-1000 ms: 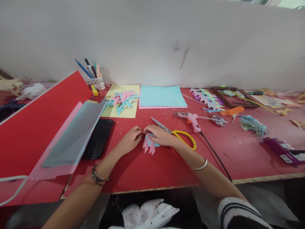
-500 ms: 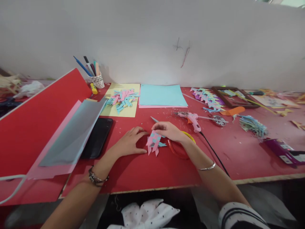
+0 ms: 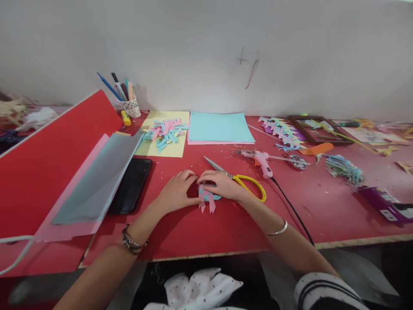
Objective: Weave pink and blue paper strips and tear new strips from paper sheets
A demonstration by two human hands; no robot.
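Close to the table's front lies a small woven paper piece [image 3: 206, 197] of pink and light-blue strips, its cut pink ends pointing toward me. At its left edge, my left hand [image 3: 179, 192] grips it, thumb below and curled fingers above. My right hand [image 3: 220, 184] bends over its upper right side with fingers closed on it, hiding part of the weave. Just behind the right hand, scissors [image 3: 248, 181] with yellow handles lie with their blades pointing up and left.
A pink glue gun [image 3: 263, 163] with a black cord lies right of the scissors. Cut paper strips [image 3: 166, 132] are heaped on a yellow sheet, beside stacked blue sheets [image 3: 221, 128]. A black phone [image 3: 132, 185] and a red board [image 3: 74, 159] are at left.
My right hand has lowered toward the table, and the woven paper now lies flatter. My left hand has closed in on its left edge. More of the scissors' yellow handles shows.
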